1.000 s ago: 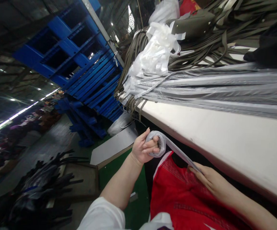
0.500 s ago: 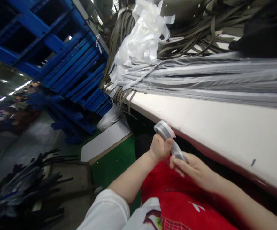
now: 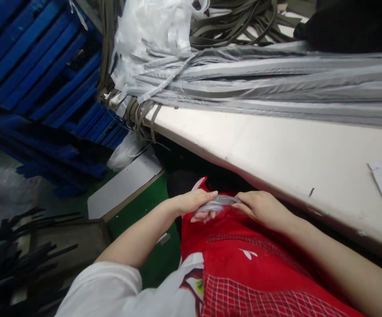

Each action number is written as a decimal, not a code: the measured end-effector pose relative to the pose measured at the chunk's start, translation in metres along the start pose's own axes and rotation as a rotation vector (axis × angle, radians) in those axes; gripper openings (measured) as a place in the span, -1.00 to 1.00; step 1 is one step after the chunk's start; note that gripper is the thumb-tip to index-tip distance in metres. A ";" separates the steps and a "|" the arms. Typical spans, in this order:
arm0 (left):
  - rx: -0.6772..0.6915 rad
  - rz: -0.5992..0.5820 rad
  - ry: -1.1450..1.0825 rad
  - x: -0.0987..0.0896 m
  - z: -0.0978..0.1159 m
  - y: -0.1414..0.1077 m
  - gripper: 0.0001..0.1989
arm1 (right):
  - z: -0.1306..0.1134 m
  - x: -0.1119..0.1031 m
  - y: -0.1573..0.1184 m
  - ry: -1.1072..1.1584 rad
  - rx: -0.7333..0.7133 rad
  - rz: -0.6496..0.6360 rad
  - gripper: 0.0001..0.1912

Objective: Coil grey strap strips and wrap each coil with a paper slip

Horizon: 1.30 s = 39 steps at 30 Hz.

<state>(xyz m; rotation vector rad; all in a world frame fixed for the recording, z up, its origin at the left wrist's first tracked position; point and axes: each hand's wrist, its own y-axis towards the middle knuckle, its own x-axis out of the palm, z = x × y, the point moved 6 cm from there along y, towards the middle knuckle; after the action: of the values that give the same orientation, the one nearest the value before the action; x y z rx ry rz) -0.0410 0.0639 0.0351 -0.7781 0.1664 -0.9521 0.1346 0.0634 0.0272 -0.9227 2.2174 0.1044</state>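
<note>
A grey-silver strip (image 3: pixel 222 201) is stretched between my two hands, just in front of the red apron (image 3: pixel 243 244). My left hand (image 3: pixel 199 204) is closed around its coiled or folded end, thumb on top; most of that end is hidden in the fingers. My right hand (image 3: pixel 260 207) pinches the other end between thumb and fingers. Both hands are below the table's near edge. On the white table (image 3: pixel 243 136), several long grey strips (image 3: pixel 260 86) lie side by side, running to the right.
White translucent ribbon (image 3: pixel 154 33) is heaped at the table's far left corner, with olive straps (image 3: pixel 237 22) behind. Black fabric (image 3: pixel 352 26) lies at the upper right. Blue pallets (image 3: pixel 38 66) stand to the left. A grey board (image 3: pixel 124 185) and dark strips (image 3: pixel 9 264) are lower down.
The strip's loop, which stood up above my left hand, is now lowered and lies flat between both hands. My left hand has turned over. The view has shifted right and down.
</note>
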 end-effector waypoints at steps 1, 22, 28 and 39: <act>0.025 -0.030 -0.171 0.000 0.002 0.001 -0.31 | 0.000 0.003 0.003 0.073 0.009 0.031 -0.53; 0.592 0.428 0.594 0.037 0.043 0.047 -0.62 | 0.018 -0.004 -0.019 0.324 0.213 -0.015 -0.71; 0.692 0.839 0.371 0.032 0.035 0.040 -0.71 | 0.026 0.001 -0.022 0.480 0.153 0.178 -0.61; 0.530 0.417 0.291 0.050 0.034 0.065 -0.69 | 0.026 0.005 -0.041 0.655 0.137 -0.155 -0.59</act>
<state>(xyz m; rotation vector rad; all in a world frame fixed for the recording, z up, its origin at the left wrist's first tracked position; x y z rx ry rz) 0.0475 0.0647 0.0267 -0.1025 0.3009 -0.6597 0.1744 0.0384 0.0129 -1.1635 2.6797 -0.4823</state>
